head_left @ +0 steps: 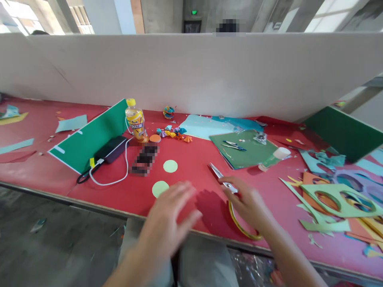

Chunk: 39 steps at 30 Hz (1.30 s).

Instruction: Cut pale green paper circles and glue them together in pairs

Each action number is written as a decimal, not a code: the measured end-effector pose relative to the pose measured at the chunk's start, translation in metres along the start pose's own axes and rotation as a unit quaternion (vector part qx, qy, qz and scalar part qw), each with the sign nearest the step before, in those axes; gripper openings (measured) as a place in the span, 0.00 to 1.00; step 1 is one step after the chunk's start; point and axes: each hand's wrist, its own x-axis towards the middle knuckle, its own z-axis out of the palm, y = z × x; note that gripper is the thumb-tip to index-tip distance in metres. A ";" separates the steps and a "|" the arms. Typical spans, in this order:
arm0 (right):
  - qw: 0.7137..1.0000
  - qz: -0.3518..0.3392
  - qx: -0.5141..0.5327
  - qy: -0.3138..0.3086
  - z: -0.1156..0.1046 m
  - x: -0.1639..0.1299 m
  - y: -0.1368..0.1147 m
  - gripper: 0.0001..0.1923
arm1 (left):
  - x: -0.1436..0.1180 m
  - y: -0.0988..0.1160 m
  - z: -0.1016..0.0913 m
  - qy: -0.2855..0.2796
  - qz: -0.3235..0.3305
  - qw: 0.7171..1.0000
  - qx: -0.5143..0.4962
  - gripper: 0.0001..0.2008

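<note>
Right hand [248, 203] grips the scissors [223, 180], blades pointing toward the frame's upper left, while the left hand [170, 219] hovers spread, blurred, over the red table [194, 159].

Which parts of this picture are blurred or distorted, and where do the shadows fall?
Head view: the left hand is smeared by motion blur; the right hand on the scissors is sharper; both cast soft shadows on the red table; the white partition bows from wide-angle distortion; windows at the top glare.
</note>
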 end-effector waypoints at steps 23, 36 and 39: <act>0.946 0.024 0.270 -0.177 0.057 0.079 -0.003 0.13 | 0.110 -0.048 0.028 -0.131 -0.087 0.984 -0.090 0.15; 0.902 0.094 0.385 -0.171 0.065 0.079 0.012 0.11 | 0.083 -0.054 0.010 -0.151 -0.160 0.974 -0.052 0.16; 0.906 0.086 0.371 -0.186 0.063 0.080 0.008 0.11 | 0.068 -0.060 0.003 -0.144 -0.176 0.974 0.013 0.15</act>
